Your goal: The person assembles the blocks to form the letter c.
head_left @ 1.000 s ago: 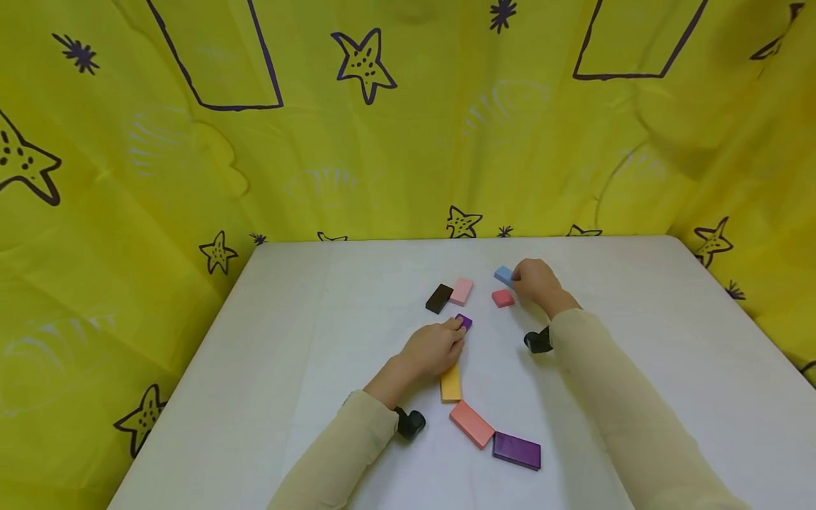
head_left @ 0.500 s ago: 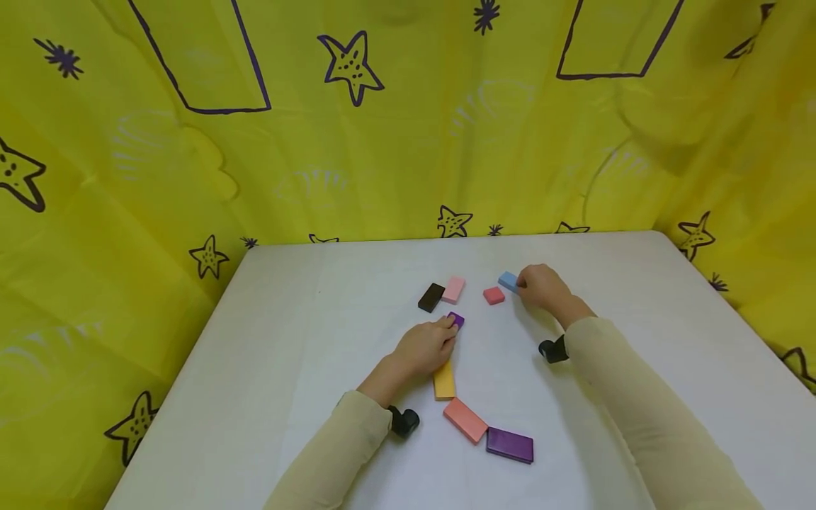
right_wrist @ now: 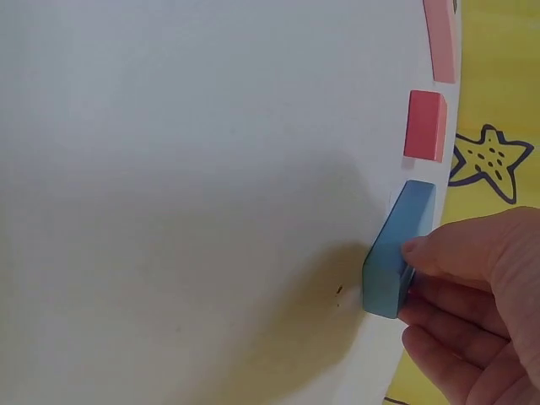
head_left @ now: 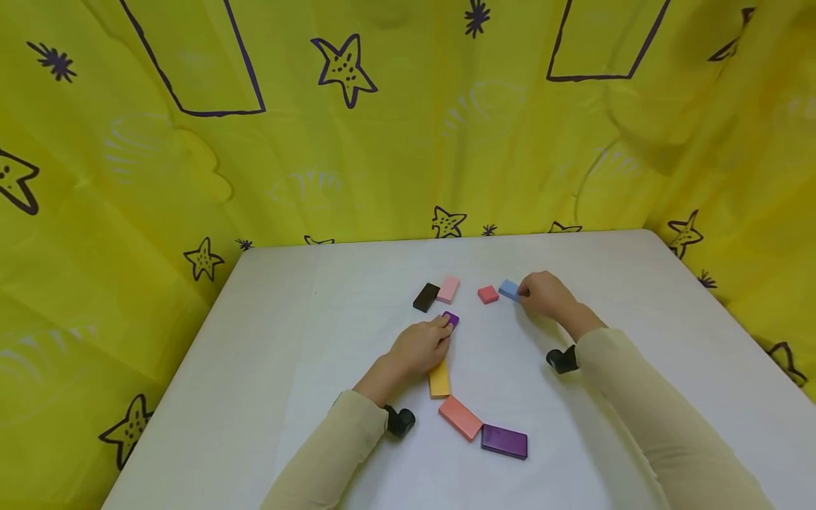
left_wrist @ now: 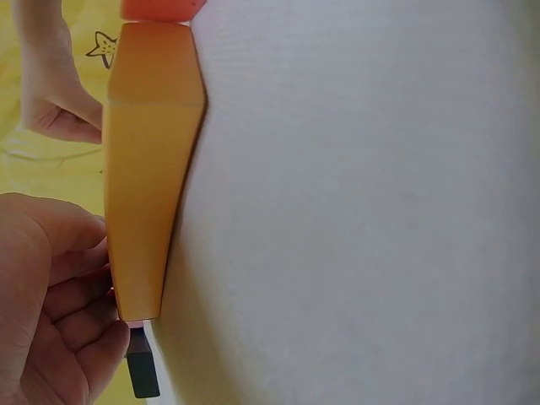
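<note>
My right hand (head_left: 545,294) pinches a light blue block (right_wrist: 398,249) between thumb and fingers at the far right of the group. Left of it lies a small red block (right_wrist: 425,125), apart from it. My left hand (head_left: 421,346) has its fingertips on a small purple block (head_left: 450,319), mostly covered by the fingers in the head view. Below that hand lies a yellow block (left_wrist: 150,169), partly hidden by it in the head view. A salmon block (head_left: 460,418) and a larger dark purple block (head_left: 504,441) continue the curve toward the near side.
Beyond the left hand, a dark brown block (head_left: 426,297) and a pink block (head_left: 448,290) lie close together. Everything rests on a white table (head_left: 306,312). A yellow curtain (head_left: 395,156) with star drawings hangs behind its far edge.
My right hand has brought the blue block nearer to me and slightly right, away from the red block. The left hand stays at the small purple block. The head view has shifted slightly.
</note>
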The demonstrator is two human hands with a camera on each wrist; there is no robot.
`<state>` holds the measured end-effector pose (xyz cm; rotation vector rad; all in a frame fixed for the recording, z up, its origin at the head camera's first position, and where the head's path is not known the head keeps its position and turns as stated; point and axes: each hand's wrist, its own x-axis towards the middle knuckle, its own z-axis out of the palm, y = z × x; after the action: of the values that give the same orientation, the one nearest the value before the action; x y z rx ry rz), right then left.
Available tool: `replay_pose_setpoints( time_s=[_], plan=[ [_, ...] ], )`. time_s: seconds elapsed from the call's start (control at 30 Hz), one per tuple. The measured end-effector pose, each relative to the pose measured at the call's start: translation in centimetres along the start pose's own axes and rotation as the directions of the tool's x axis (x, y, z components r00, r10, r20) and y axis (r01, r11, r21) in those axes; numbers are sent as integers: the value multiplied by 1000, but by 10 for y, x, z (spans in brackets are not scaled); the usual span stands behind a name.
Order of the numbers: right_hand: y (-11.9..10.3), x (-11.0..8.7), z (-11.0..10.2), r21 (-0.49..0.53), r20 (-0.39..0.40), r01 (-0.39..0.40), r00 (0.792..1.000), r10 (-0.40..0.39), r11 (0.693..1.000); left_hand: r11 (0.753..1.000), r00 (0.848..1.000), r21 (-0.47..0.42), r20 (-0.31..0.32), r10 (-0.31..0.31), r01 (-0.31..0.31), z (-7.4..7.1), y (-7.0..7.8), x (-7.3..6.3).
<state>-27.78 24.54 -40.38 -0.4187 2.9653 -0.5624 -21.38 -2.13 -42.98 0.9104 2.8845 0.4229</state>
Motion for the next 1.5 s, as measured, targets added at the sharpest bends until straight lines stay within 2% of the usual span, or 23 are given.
replay_pose_setpoints(
  time_s=[0.3,0.63,0.9,1.27,1.5],
  plan=[
    [-1,-9,3,-19,9,34,999,-34,999,999,999,-16,20,-39,40,0,2,0],
    [-2,-18,3,-51,-7,111,994,-112,992,999,999,-14,10,-35,35,-1,2,-1],
    [-3,-22,4,-47,38,150,988,-148,988,999,1000,-21,5,-27,27,1,2,0],
    [-5,-25,9,-33,48,231,972,-229,972,999,1000,-22,-1,-29,29,2,2,-1],
    [-15,-24,12,-41,37,289,957,-288,956,1000,1000,-16,-3,-24,24,2,0,0]
  ],
)
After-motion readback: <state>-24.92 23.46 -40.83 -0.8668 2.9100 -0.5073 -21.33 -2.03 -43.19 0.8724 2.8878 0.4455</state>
